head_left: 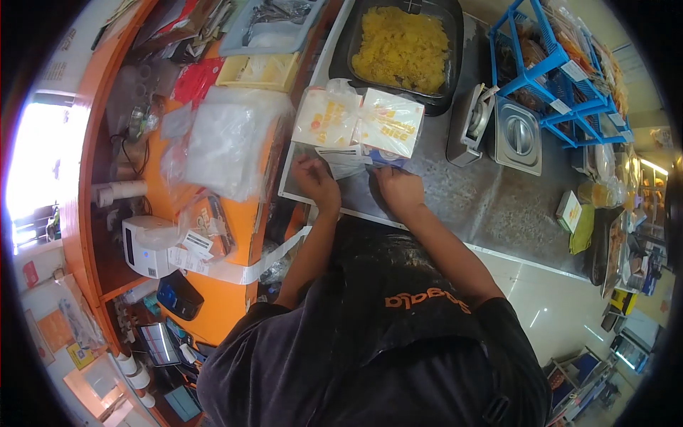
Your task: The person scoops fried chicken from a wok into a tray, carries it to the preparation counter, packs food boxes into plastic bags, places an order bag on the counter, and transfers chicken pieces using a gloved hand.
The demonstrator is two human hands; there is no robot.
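Note:
Two white boxes with orange print, the left box and the right box, stand side by side in a clear plastic bag on the metal counter. A printed paper slip lies against their near side. My left hand is at the bag's lower left edge with its fingers bent; what they hold is too small to make out. At the lower right edge, beside a blue patch, my right hand has curled fingers at the bag's plastic, their tips partly hidden.
A black tray of yellow food is behind the boxes. Right of it stand a metal container, a lidded steel pan and a blue rack. On the orange shelf at left are plastic bags and a white label printer.

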